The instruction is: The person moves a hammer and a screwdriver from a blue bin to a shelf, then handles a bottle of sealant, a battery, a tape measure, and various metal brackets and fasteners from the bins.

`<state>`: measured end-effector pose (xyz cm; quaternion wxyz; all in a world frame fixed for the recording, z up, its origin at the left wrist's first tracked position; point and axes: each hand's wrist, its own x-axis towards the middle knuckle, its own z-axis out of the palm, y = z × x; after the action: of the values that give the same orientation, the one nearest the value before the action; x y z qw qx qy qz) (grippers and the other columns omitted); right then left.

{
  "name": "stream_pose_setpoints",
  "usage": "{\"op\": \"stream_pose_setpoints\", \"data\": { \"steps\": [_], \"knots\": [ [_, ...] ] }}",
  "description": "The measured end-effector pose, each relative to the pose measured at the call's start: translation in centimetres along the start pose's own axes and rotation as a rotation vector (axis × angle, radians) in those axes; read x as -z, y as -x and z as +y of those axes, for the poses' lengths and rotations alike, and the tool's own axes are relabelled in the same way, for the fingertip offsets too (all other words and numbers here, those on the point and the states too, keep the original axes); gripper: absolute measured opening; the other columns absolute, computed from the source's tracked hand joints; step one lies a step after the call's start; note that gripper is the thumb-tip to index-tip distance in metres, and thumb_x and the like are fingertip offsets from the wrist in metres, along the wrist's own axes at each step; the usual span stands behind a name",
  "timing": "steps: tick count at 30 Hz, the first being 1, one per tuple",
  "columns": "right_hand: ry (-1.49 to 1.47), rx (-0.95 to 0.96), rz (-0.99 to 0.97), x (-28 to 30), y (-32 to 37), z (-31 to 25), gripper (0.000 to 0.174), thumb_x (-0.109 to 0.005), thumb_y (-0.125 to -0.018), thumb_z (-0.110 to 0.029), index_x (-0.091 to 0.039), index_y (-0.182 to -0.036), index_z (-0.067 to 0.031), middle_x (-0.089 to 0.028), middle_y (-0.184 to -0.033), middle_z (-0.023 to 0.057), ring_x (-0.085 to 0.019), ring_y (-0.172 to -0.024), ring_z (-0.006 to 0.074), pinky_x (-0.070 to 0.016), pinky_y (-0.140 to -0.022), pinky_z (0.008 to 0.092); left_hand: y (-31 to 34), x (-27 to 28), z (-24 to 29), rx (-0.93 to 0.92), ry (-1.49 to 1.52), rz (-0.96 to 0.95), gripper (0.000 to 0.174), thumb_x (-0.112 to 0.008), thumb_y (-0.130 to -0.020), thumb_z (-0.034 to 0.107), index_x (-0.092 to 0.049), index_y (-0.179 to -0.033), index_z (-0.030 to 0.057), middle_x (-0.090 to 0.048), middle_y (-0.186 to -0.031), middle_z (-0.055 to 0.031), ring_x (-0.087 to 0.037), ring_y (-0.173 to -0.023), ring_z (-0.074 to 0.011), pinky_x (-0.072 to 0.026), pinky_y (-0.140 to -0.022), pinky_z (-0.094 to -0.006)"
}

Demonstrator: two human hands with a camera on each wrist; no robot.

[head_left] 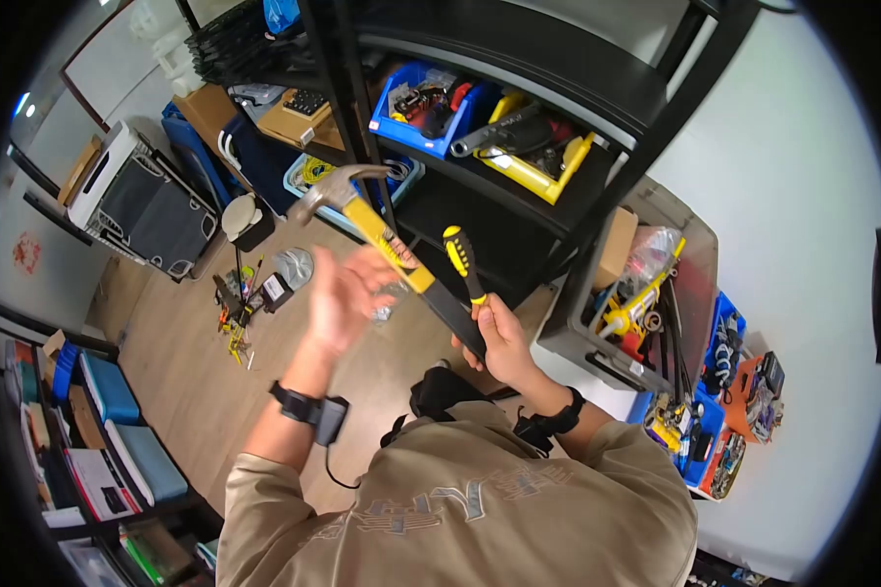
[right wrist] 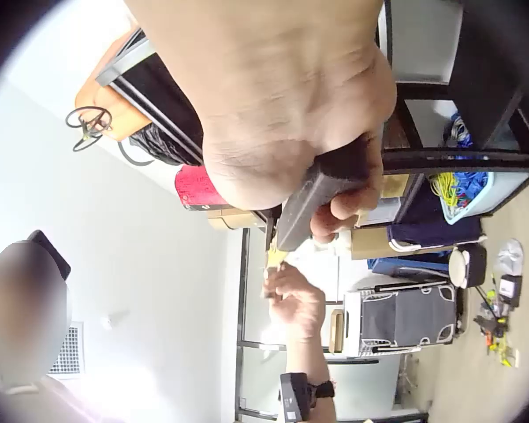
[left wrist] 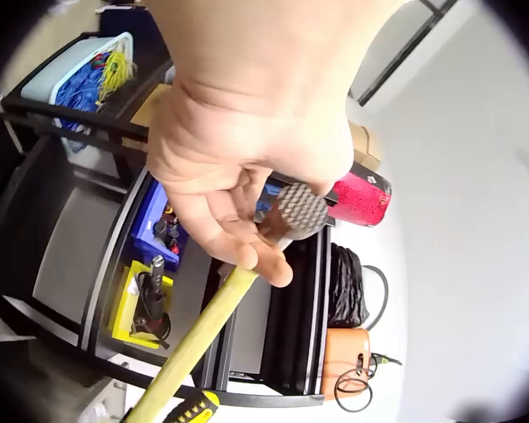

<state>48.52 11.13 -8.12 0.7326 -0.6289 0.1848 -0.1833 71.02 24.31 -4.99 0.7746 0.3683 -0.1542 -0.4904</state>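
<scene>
A claw hammer (head_left: pixel 387 245) with a yellow and black handle slants up and left, its metal head (head_left: pixel 335 193) uppermost. My right hand (head_left: pixel 504 342) grips the black end of the handle (right wrist: pixel 322 189). A screwdriver (head_left: pixel 457 252) with a yellow and black handle stands up from the same hand, its shaft by the thumb and its tip hidden. My left hand (head_left: pixel 338 298) is below the hammer head, fingers loosely bent beside the shaft. In the left wrist view its fingertips overlap the yellow shaft (left wrist: pixel 198 339) close to the textured striking face (left wrist: pixel 301 210).
A black shelf (head_left: pixel 519 59) ahead carries a blue bin (head_left: pixel 401 137) and a yellow bin (head_left: pixel 558 186) of tools. On the right stands a grey crate (head_left: pixel 582 338) of tools, with more bins beyond. Several tools (head_left: pixel 240 308) lie on the floor to the left.
</scene>
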Motion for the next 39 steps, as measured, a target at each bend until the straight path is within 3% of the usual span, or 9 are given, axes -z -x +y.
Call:
{"op": "stream_pose_setpoints", "data": {
  "steps": [3, 5, 9, 11, 12, 16, 28, 34, 39],
  "knots": [
    [0.096, 0.035, 0.154, -1.8, -5.2, -0.1, 0.030, -0.030, -0.113, -0.031, -0.043, -0.101, -0.0075, -0.068, -0.080, 0.0091, -0.057, -0.049, 0.0093, -0.0438, -0.044, 0.0248, -3.0, 0.1, -3.7, -0.065, -0.547, -0.132, 0.041, -0.048, -0.109, 0.039, -0.053, -0.134, 0.0068, -0.066, -0.120, -0.0056, -0.064, -0.107, -0.0154, -0.0526, -0.089, -0.0327],
    [0.129, 0.041, 0.183, -2.7, -8.3, -0.4, 0.028, -0.030, -0.113, -0.029, -0.044, -0.102, -0.0066, -0.068, -0.078, 0.0084, -0.060, -0.050, 0.0114, -0.0457, -0.044, 0.0273, -6.0, -1.1, -2.8, -0.100, -0.488, -0.151, 0.035, -0.058, -0.106, 0.022, -0.049, -0.134, 0.0042, -0.066, -0.118, -0.0068, -0.063, -0.105, -0.0144, -0.0525, -0.087, -0.0326],
    [0.181, 0.064, 0.295, -3.6, -12.8, -1.5, 0.025, -0.035, -0.112, -0.028, -0.046, -0.110, -0.0053, -0.069, -0.083, 0.0106, -0.065, -0.053, 0.0170, -0.0489, -0.045, 0.0313, -12.1, -0.7, -0.4, -0.074, -0.542, -0.095, 0.020, -0.059, -0.103, 0.011, -0.049, -0.117, 0.0022, -0.069, -0.104, -0.0074, -0.067, -0.083, -0.0113, -0.0536, -0.064, -0.0256],
    [0.271, 0.094, 0.309, -3.6, -14.2, -2.3, 0.025, -0.032, -0.113, -0.026, -0.042, -0.105, -0.0041, -0.064, -0.086, 0.0114, -0.069, -0.060, 0.0165, -0.0495, -0.048, 0.0262, -13.9, -1.2, 1.4, -0.044, -0.537, -0.098, 0.021, -0.060, -0.103, 0.012, -0.049, -0.117, 0.0019, -0.068, -0.103, -0.0079, -0.068, -0.083, -0.0121, -0.0558, -0.063, -0.0270],
    [0.432, 0.144, 0.345, -3.2, -15.2, -2.1, 0.019, -0.036, -0.111, -0.020, -0.045, -0.110, -0.0028, -0.072, -0.101, 0.0159, -0.072, -0.068, 0.0219, -0.0563, -0.060, 0.0332, -15.4, -0.8, 2.0, -0.043, -0.537, -0.115, 0.023, -0.060, -0.102, 0.013, -0.048, -0.118, 0.0013, -0.068, -0.102, -0.0087, -0.070, -0.082, -0.0149, -0.0584, -0.064, -0.0291],
    [0.234, 0.110, 0.386, -2.4, -15.8, -3.1, 0.019, -0.032, -0.112, -0.016, -0.043, -0.113, -0.0007, -0.073, -0.111, 0.0171, -0.074, -0.074, 0.0221, -0.0573, -0.065, 0.0333, -20.4, 2.7, 5.6, 0.017, -0.439, -0.121, 0.015, -0.052, -0.104, 0.011, -0.047, -0.112, 0.0002, -0.061, -0.089, -0.0080, -0.067, -0.066, -0.0177, -0.0595, -0.062, -0.0326],
    [0.362, 0.053, 0.752, -4.6, -18.7, -2.4, 0.022, -0.039, -0.111, -0.017, -0.053, -0.110, -0.0010, -0.068, -0.077, 0.0072, -0.055, -0.051, 0.0109, -0.0457, -0.050, 0.0280, -34.0, 3.5, 13.5, 0.184, -0.570, -0.434, 0.017, -0.060, -0.100, 0.021, -0.058, -0.107, 0.0049, -0.064, -0.085, -0.0032, -0.063, -0.066, -0.0119, -0.0540, -0.056, -0.0271],
    [0.567, 0.021, 0.885, -5.9, -20.0, -3.2, 0.016, -0.047, -0.108, -0.015, -0.056, -0.108, -0.0015, -0.061, -0.068, 0.0078, -0.057, -0.061, 0.0174, -0.0460, -0.062, 0.0329, -43.1, 2.5, 13.0, 0.268, -0.574, -0.388, 0.023, -0.064, -0.099, 0.022, -0.067, -0.098, -0.0001, -0.070, -0.080, -0.0081, -0.066, -0.063, -0.0165, -0.0563, -0.059, -0.0282],
    [0.580, -0.035, 0.929, -5.1, -20.8, -2.1, 0.017, -0.049, -0.107, -0.016, -0.056, -0.110, -0.0007, -0.061, -0.069, 0.0091, -0.058, -0.062, 0.0195, -0.0469, -0.062, 0.0350, -46.8, 2.2, 14.0, 0.175, -1.220, -0.345, 0.035, -0.066, -0.098, 0.028, -0.067, -0.109, -0.0051, -0.074, -0.093, -0.0179, -0.074, -0.087, -0.0289, -0.0610, -0.074, -0.0389]
  ]
}}
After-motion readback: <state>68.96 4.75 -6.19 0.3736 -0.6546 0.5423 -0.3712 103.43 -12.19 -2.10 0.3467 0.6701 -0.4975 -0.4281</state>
